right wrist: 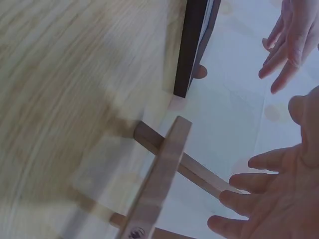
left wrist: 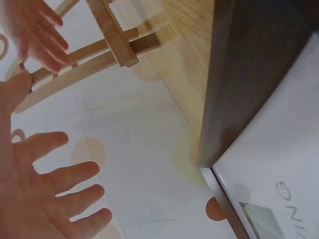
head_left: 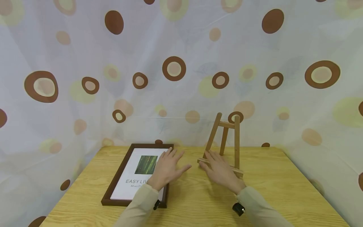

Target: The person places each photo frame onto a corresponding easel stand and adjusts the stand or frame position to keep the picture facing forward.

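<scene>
Nearest the camera, a cream left sleeve (head_left: 136, 209) and a matching right sleeve (head_left: 262, 208), both reaching in from the bottom. Behind everything, a big pale cloth (head_left: 193, 37) with brown rings and soft yellow and peach spots. In front of it, a yellow wood table (head_left: 283, 189), back edge up against the cloth, side edges spreading out toward the bottom. Lying flat at the left, a dark brown picture frame (head_left: 119, 175), top edge close to the table's back edge, bottom edge partly hidden by the left sleeve. Inside, a white sheet (head_left: 120, 192) with gray letters. Standing at the right, a wooden easel (head_left: 237, 142) on three legs, low ledge (head_left: 237, 171) slanting toward the front right. Open room between frame and easel; more from the easel to the table's right edge. Above the frame's right edge, not touching, the left hand (head_left: 165, 170), fingers spread wide. Close to the easel, the right hand (head_left: 224, 173), fingers apart and nearly straight, a gap before the ledge; cannot tell if touching a leg. On the sheet, a small green picture (head_left: 146, 164). Smallest, a black clip (head_left: 238, 208) by the right cuff.
</scene>
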`<state>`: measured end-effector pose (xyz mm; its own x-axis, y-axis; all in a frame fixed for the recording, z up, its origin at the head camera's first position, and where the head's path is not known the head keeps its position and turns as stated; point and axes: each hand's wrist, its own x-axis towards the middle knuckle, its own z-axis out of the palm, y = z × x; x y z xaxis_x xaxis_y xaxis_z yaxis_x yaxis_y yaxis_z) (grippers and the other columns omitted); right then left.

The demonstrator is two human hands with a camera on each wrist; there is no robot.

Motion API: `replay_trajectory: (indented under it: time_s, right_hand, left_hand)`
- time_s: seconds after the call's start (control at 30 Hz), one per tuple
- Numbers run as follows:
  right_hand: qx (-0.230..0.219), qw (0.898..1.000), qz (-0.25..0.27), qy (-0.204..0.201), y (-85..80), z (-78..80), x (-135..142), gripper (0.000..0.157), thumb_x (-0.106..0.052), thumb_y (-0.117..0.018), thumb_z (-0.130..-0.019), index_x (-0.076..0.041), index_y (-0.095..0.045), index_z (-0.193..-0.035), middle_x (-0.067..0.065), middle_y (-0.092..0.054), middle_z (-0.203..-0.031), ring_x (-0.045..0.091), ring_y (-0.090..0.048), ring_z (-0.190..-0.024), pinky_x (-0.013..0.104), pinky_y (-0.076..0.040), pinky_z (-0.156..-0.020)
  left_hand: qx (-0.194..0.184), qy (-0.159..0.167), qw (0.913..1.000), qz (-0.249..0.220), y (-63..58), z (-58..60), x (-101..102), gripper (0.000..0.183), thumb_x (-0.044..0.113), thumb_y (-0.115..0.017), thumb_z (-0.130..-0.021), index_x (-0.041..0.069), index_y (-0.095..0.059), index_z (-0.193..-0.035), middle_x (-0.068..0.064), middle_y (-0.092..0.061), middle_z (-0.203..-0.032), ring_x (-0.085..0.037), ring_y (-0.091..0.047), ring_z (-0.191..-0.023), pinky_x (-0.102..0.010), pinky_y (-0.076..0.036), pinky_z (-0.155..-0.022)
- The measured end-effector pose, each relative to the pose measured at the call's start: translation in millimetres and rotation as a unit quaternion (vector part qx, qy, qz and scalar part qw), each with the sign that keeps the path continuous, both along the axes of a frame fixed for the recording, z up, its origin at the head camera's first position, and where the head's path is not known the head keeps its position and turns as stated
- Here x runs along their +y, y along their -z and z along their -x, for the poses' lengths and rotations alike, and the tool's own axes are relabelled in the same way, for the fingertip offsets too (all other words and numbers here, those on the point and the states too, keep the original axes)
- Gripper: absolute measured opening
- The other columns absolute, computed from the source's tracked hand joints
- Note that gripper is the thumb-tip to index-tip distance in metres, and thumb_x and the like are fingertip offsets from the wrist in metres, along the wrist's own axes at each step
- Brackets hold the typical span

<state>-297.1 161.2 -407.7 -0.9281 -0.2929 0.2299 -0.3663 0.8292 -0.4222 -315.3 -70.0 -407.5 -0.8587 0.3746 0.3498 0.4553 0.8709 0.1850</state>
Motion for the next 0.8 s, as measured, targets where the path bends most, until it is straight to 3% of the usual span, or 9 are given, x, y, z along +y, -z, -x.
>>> replay_trajectory:
  time_s: [0.17, 0.33, 0.47, 0.6, 0.8]
  right_hand:
    - [-0.014, 0.997, 0.074, 0.013, 3.1, 5.1, -0.4, 0.063, -0.046, -0.043, -0.104, -0.004, -0.037, -0.151, 0.021, -0.041, -0.152, 0.043, -0.041, -0.137, 0.064, -0.033, -0.110]
    - [-0.029, 0.987, 0.157, 0.025, 8.9, 8.9, -2.9, 0.056, -0.041, -0.047, -0.103, -0.006, -0.043, -0.147, 0.017, -0.052, -0.144, 0.038, -0.054, -0.127, 0.057, -0.045, -0.102]
    - [-0.036, 0.977, 0.210, 0.026, 13.9, 10.5, -3.5, 0.055, -0.041, -0.048, -0.103, -0.006, -0.045, -0.146, 0.016, -0.055, -0.141, 0.036, -0.055, -0.126, 0.052, -0.048, -0.100]
    - [-0.041, 0.971, 0.236, 0.025, 16.1, 12.6, -3.7, 0.056, -0.040, -0.048, -0.103, -0.003, -0.046, -0.145, 0.017, -0.053, -0.143, 0.036, -0.053, -0.129, 0.051, -0.046, -0.103]
    - [-0.060, 0.958, 0.276, 0.043, 17.5, 16.8, -8.5, 0.051, -0.038, -0.050, -0.103, -0.005, -0.051, -0.141, 0.016, -0.053, -0.143, 0.035, -0.051, -0.130, 0.051, -0.044, -0.106]
  left_hand:
    - [-0.001, -0.006, 0.9964, -0.085, -1.3, 1.1, -2.2, 0.061, 0.054, -0.052, -0.097, 0.010, -0.054, -0.140, -0.014, -0.059, -0.137, -0.035, -0.052, -0.129, -0.051, -0.044, -0.107]
    - [-0.042, -0.009, 0.9808, -0.190, -0.3, 1.0, -6.7, 0.053, 0.044, -0.056, -0.098, 0.008, -0.057, -0.137, -0.013, -0.064, -0.129, -0.034, -0.060, -0.119, -0.051, -0.049, -0.099]
    - [-0.068, 0.007, 0.9713, -0.228, 0.3, 1.5, -10.9, 0.053, 0.045, -0.058, -0.097, 0.009, -0.058, -0.136, -0.014, -0.066, -0.126, -0.034, -0.061, -0.117, -0.052, -0.050, -0.097]
    - [-0.097, 0.029, 0.9545, -0.281, 2.6, 4.5, -15.4, 0.053, 0.044, -0.058, -0.097, 0.008, -0.058, -0.135, -0.016, -0.066, -0.126, -0.034, -0.063, -0.114, -0.051, -0.052, -0.094]
    - [-0.134, 0.019, 0.9252, -0.355, 4.8, 10.1, -23.9, 0.050, 0.042, -0.060, -0.097, 0.006, -0.062, -0.131, -0.016, -0.064, -0.128, -0.033, -0.061, -0.117, -0.050, -0.052, -0.096]
